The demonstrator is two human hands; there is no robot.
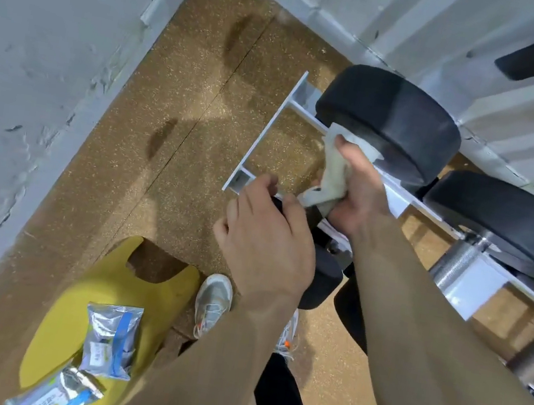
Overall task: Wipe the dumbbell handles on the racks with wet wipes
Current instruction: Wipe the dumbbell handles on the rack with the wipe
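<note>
dumbbell point(388, 123): round matte black heads, on white metal rack point(266, 134) | our right hand point(360, 195) grips crumpled white wipe point(331, 177) round its middle | our left hand point(264, 236) curls over near head

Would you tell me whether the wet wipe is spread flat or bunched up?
Bunched up: the wet wipe sits crumpled in the right hand's grip.

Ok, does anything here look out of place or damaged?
Two dark patches mark the speckled floor beside the rack, like damp stains or shadows; I cannot tell which. The wall paint looks chipped. The wipe in the right hand looks greyed.
</note>
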